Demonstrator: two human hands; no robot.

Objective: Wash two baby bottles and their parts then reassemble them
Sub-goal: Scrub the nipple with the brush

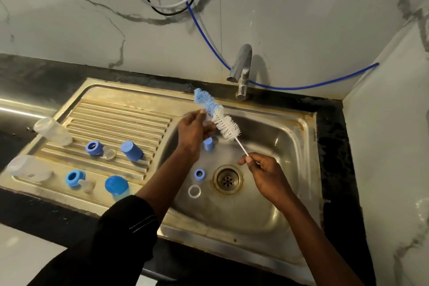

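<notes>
My right hand [264, 175] pinches the thin white handle of a bottle brush [226, 126], whose white and blue bristles point up to the left over the sink basin [274, 127]. My left hand [193, 131] grips the bristles near their middle. Two clear bottle bodies [52, 131] [26, 168] lie on the draining board [120, 121]. Beside them lie two blue collars [94, 147] [74, 177] with clear teats and two blue caps [132, 150] [117, 187]. In the basin sit a small blue piece [208, 144], a blue ring [199, 174] and a clear ring [194, 191].
A chrome tap [241, 69] stands at the back of the sink, with no water running. The drain [227, 180] is in the basin's middle. Black countertop [332, 146] surrounds the sink. Blue, white and black hoses [192, 14] hang on the marble wall, which also closes in the right side.
</notes>
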